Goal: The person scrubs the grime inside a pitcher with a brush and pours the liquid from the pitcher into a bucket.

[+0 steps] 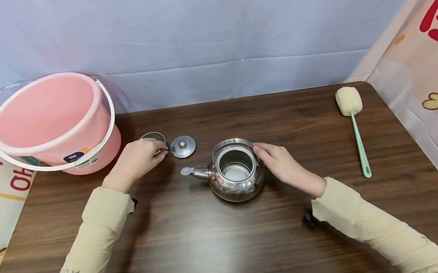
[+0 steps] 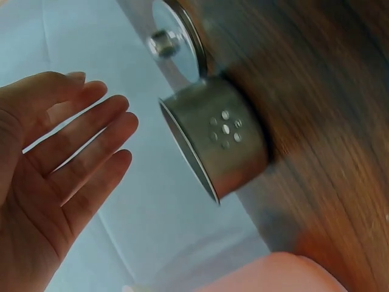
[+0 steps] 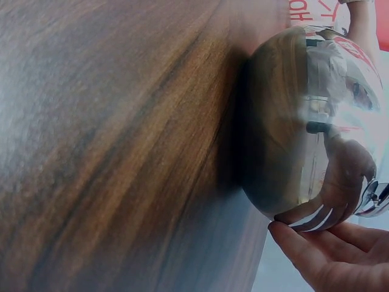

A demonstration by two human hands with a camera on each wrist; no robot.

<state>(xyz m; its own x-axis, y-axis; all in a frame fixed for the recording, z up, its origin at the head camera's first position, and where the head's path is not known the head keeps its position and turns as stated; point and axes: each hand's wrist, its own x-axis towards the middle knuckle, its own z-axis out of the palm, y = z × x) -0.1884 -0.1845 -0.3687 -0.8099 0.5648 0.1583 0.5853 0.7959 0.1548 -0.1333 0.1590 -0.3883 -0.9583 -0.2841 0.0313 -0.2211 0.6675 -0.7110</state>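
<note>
A shiny steel teapot (image 1: 239, 191) stands lidless in the middle of the table, its spout pointing left with a pale cap at the tip. My right hand (image 1: 282, 164) rests against the pot's right side, fingertips on the polished body (image 3: 310, 128). Over at the left, my left hand (image 1: 140, 158) hovers by a steel strainer cup (image 2: 213, 137) with small holes in its side. In the left wrist view that hand (image 2: 67, 140) has loosely bent fingers, apart from the cup, and holds nothing. The round lid (image 1: 183, 147) with a knob lies between cup and pot.
A pink bucket (image 1: 104, 153) with a white handle stands at the back left. On the right lies a sponge brush (image 1: 355, 128) with a green handle. A pale cloth (image 1: 202, 38) hangs behind the dark wooden table (image 1: 205, 264), and printed sheets flank both sides.
</note>
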